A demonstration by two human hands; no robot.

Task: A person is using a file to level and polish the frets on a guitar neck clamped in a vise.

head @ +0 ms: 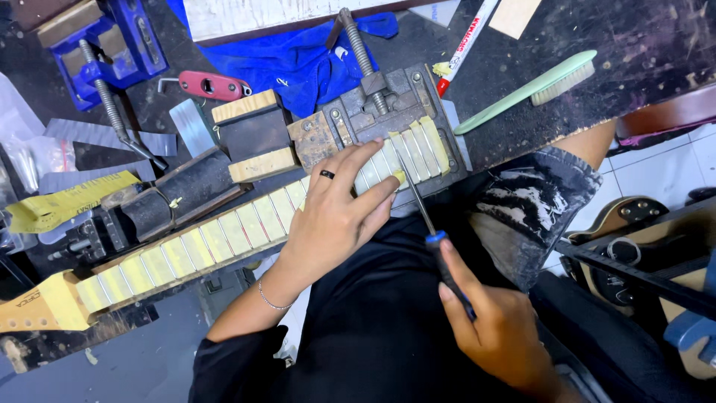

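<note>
1. We are watching the left hand [335,216] pressing down flat on the guitar neck [224,239], fingers spread across the frets just beside the grey vise [380,112].
2. The neck's long axis is running diagonally: its headstock end is pointing away from the vise toward the lower left, while its other end is sitting clamped at the vise, upper right.
3. We are seeing the right hand [500,336] gripping the dark handle of a thin-shafted tool [429,224], fingers closed tightly around it.
4. The tool's metal tip is pointing up toward the vise, touching the fretboard near the left fingertips.
5. A green brush [537,86] is lying right of the vise; a blue cloth [298,52] is bunching behind it.
</note>
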